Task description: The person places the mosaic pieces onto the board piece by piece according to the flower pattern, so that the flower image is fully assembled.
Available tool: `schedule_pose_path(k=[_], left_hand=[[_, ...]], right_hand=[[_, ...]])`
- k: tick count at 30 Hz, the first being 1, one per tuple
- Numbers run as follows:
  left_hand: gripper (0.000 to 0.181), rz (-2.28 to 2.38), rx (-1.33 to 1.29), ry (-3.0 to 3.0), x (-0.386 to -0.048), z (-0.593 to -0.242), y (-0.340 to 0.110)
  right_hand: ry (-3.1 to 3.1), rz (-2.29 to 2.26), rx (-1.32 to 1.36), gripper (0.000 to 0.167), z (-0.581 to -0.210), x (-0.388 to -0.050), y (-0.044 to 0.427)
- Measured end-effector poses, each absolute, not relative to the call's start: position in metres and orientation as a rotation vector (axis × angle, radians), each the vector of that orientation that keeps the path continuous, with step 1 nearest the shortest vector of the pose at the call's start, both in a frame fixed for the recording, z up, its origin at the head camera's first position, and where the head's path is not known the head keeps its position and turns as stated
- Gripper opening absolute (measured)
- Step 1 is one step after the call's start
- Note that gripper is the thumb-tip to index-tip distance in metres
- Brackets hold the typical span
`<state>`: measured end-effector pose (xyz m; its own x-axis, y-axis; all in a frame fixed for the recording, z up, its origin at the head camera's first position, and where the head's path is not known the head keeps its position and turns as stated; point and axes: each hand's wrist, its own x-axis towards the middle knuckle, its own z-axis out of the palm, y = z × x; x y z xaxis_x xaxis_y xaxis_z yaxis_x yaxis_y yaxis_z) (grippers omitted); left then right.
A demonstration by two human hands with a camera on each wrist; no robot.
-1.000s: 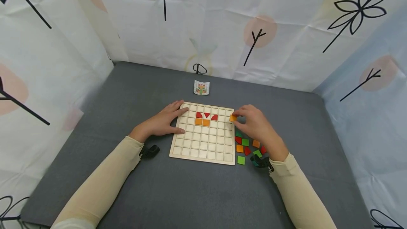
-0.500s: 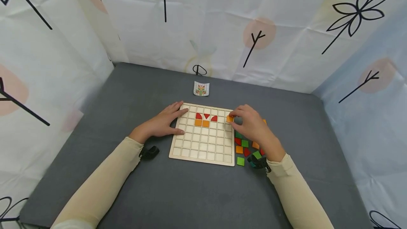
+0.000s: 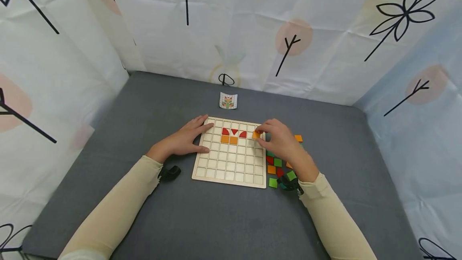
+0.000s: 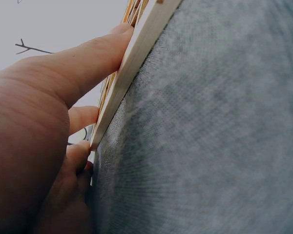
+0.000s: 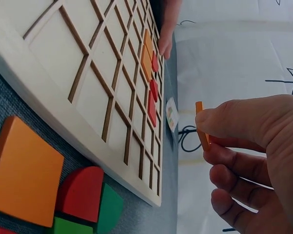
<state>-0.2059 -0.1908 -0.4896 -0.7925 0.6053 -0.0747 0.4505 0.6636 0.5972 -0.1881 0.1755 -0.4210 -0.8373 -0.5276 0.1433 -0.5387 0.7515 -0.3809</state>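
Observation:
A wooden grid board (image 3: 231, 163) lies on the grey table, with red pieces (image 3: 243, 134) and two orange squares (image 3: 233, 140) in its upper cells. My left hand (image 3: 182, 137) rests on the board's left edge, fingers and thumb spread; the left wrist view shows the thumb (image 4: 88, 58) on the rim. Above the board's upper right part, my right hand (image 3: 279, 137) pinches an orange square (image 3: 256, 135) between thumb and fingers. The right wrist view shows this orange piece (image 5: 202, 127) edge-on, clear of the board's surface.
Loose green, red and orange pieces (image 3: 271, 169) lie right of the board, partly hidden under the right wrist. An orange piece (image 3: 298, 138) lies beyond that hand. A small patterned card (image 3: 228, 100) is behind the board. Printed cloth (image 3: 245, 43) surrounds the table.
My right hand has moved left with the orange square, from the board's right edge to over its cells, uncovering an orange piece on the table. The left hand has stayed in place.

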Motion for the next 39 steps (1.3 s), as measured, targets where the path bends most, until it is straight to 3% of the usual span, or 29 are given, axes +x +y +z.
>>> schedule_pose_path(k=[39], left_hand=[[0.099,0.835,0.849,2.613,-0.207,-0.490,-0.191]], right_hand=[[-2.983,0.684,0.960,0.024,-0.447,-0.197,0.147]])
